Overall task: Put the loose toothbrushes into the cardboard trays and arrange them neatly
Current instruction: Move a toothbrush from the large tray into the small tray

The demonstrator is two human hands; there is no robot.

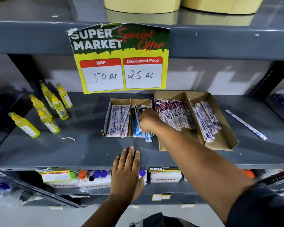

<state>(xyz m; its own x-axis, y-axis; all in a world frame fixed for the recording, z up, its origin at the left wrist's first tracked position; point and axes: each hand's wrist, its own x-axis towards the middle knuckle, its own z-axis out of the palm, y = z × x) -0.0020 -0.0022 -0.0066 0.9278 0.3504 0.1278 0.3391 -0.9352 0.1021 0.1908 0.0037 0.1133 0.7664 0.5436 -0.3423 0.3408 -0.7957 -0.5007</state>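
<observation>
Two cardboard trays stand on the grey shelf. The small tray (pixel 120 101) holds white packed toothbrushes on its left side and blue packed toothbrushes (pixel 137 128) on its right side. My right hand (pixel 148 121) reaches into that right side and is closed on the blue packs. The bigger tray (pixel 220 136) to the right holds two rows of packed toothbrushes. One loose toothbrush (pixel 245 124) lies on the shelf right of it. Flat on the shelf's front edge rests my left hand (pixel 127 171), fingers straight, holding nothing.
Several yellow bottles (pixel 47 110) stand and lie at the shelf's left. A price sign (pixel 121 63) hangs from the shelf above. A white scrap (pixel 68 138) lies near the front. Boxes and coloured caps fill the shelf below (pixel 166 176).
</observation>
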